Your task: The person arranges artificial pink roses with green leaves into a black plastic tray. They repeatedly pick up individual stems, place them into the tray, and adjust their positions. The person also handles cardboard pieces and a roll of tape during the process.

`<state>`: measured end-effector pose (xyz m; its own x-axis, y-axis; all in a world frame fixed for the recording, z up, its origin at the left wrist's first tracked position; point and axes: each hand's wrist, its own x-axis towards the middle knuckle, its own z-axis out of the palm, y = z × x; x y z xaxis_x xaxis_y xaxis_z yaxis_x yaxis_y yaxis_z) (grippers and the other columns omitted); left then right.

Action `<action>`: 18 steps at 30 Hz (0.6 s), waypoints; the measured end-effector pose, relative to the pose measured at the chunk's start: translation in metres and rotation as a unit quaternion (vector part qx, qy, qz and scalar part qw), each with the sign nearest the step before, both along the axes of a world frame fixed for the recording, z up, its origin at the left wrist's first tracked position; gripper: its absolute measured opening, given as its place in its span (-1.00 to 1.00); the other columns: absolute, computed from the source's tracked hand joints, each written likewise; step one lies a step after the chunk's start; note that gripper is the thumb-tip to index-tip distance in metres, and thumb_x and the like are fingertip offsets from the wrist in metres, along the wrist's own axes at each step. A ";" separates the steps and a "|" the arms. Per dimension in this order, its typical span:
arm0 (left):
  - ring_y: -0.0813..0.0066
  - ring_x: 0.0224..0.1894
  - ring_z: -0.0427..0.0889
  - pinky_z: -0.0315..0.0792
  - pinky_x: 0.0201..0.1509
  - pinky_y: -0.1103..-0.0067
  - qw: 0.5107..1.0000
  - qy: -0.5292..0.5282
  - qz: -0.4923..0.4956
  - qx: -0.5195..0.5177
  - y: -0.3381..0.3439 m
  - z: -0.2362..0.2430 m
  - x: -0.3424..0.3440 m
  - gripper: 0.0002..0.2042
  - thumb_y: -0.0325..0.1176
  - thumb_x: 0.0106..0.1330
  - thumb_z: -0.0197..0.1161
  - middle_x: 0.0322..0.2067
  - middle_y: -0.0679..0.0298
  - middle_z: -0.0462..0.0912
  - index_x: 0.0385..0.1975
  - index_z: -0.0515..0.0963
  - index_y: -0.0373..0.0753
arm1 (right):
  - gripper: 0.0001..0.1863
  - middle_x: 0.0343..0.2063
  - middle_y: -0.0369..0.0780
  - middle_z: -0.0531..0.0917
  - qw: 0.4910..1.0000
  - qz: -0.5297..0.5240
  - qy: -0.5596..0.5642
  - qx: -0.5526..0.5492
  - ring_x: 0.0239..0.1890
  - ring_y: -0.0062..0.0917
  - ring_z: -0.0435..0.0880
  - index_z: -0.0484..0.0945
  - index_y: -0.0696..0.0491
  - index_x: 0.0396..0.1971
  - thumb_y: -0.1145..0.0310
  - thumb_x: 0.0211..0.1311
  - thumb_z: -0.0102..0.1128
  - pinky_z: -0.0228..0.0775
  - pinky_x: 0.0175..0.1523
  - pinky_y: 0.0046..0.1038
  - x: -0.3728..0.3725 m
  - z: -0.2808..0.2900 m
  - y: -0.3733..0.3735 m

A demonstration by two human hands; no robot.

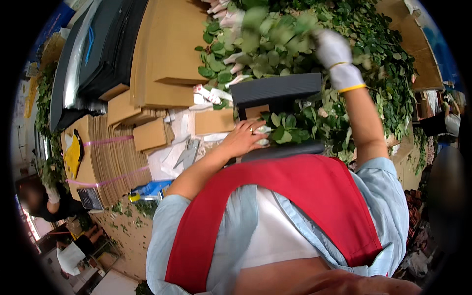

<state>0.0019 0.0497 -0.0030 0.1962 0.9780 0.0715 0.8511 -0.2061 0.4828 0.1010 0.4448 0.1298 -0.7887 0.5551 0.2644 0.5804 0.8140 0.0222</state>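
Note:
My left hand (244, 138), bare with a ring, curls over the white-wrapped base of a leafy bunch (285, 129) lying between a dark ribbed block (275, 90) and a dark padded bar (284, 150). My right hand (333, 51), in a white glove with a yellow cuff, is raised at the upper right, closed on blurred leafy stems (300, 29) over the large leaf pile (383, 49). White-pink wrapped stem ends (228, 17) stick out of the pile. Grey scissors (187, 158) lie left of my left hand.
Stacked cardboard (174, 44), a strapped cardboard bundle (118, 167), dark sheets (101, 59) and a yellow glove (73, 152) occupy the left. A blue object (150, 188) lies near my left arm. Other workers (73, 255) appear at the far left and far right (451, 120).

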 end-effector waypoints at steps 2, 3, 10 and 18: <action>0.06 0.39 0.29 0.21 0.42 0.20 0.995 -0.088 0.039 -0.020 -0.003 -0.001 0.002 -0.52 -0.14 0.25 0.39 0.36 0.20 0.39 0.20 0.57 0.04 | -0.76 -0.21 -0.17 0.76 0.987 0.047 0.134 0.072 -0.26 -0.30 0.73 0.71 -0.10 -0.06 0.43 0.34 0.18 0.61 -0.09 -0.30 0.041 0.062 0.006; 0.04 0.38 0.32 0.24 0.41 0.20 0.987 -0.150 0.059 -0.027 -0.004 -0.002 0.002 -0.49 -0.18 0.23 0.41 0.33 0.17 0.43 0.22 0.56 0.00 | -0.77 -0.26 -0.17 0.76 0.979 0.040 0.147 0.133 -0.29 -0.38 0.73 0.70 -0.04 -0.04 0.38 0.37 0.20 0.58 -0.15 -0.38 0.064 0.094 0.005; -0.04 0.35 0.36 0.34 0.41 0.24 0.955 -0.275 0.105 0.035 -0.012 -0.033 0.009 -0.48 -0.31 0.15 0.50 0.24 0.05 0.51 0.17 0.58 -0.10 | -0.73 -0.10 -0.21 0.72 0.878 -0.009 0.095 -0.468 -0.25 -0.36 0.73 0.61 0.13 0.01 0.38 0.41 0.13 0.63 -0.13 -0.35 0.173 0.125 -0.083; -0.23 0.46 0.06 0.22 0.46 0.08 0.974 -0.062 0.173 0.130 -0.015 -0.029 0.013 -0.52 -0.03 -0.11 0.66 0.51 -0.03 -0.07 -0.13 0.74 0.06 | -0.66 -0.10 -0.05 0.75 0.950 0.121 -0.199 -0.208 -0.04 -0.15 0.73 0.70 -0.01 -0.04 0.53 0.22 0.13 0.59 0.11 -0.22 0.156 -0.080 -0.103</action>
<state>0.0150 0.0342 -0.0325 -0.1685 0.9295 0.3281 0.8301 -0.0456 0.5557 0.2569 0.3415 0.0499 -0.8979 0.3368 -0.2834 0.3889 0.9085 -0.1526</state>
